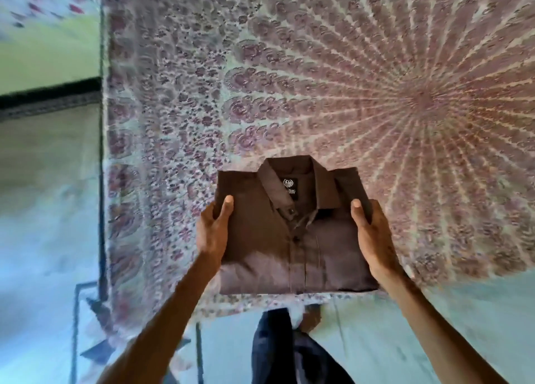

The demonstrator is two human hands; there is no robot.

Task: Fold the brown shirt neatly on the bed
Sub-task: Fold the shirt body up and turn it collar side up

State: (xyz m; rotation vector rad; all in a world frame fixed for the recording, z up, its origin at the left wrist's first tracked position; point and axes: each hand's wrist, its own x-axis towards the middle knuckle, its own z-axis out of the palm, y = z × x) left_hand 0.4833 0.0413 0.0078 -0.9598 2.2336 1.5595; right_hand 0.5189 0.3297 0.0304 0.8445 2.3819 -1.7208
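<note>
The brown shirt (pixel 292 239) is folded into a compact rectangle, collar and black neck label facing up and away from me. It sits over the near edge of the bed (pixel 289 79), which is covered by a purple mandala-print sheet. My left hand (pixel 214 230) grips the shirt's left side, thumb on top and fingers underneath. On the right side my right hand (pixel 373 239) holds it the same way. Whether the shirt rests on the sheet or is held just above it, I cannot tell.
The patterned sheet hangs over the bed's left edge (pixel 110 181) and near edge. A pale floor (pixel 43 210) lies to the left and below. My dark trouser legs (pixel 289 351) show under the shirt. A dark skirting strip (pixel 49 94) runs along the left wall.
</note>
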